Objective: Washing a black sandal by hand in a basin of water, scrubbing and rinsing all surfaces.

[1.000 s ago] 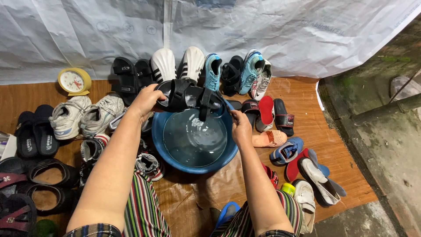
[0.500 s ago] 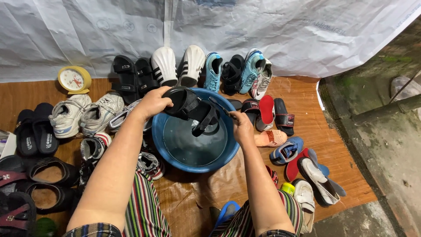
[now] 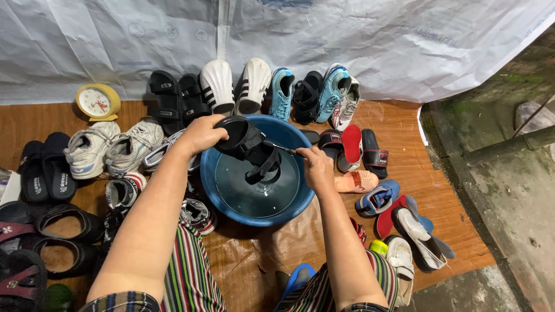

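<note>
My left hand (image 3: 202, 134) grips a black strapped sandal (image 3: 245, 144) by one end and holds it tilted over a round blue basin (image 3: 289, 211) with water in it. The sandal's straps hang down toward the water. My right hand (image 3: 317, 167) is over the basin's right rim, closed around a thin brush-like tool (image 3: 284, 149) whose tip touches the sandal. My knees in striped trousers (image 3: 191, 271) are just below the basin.
Many shoes surround the basin: white slip-ons (image 3: 234, 85) and blue sneakers (image 3: 332, 89) behind, grey sneakers (image 3: 113, 147) and black sandals (image 3: 40, 167) to the left, red and blue slippers (image 3: 399, 214) to the right. A yellow clock (image 3: 98, 102) stands back left. A white tarp (image 3: 347, 40) hangs behind.
The sandal went from lying flat across the basin, held by both hands, to tilted in my left hand alone. My right hand came off it and now points the thin tool at it.
</note>
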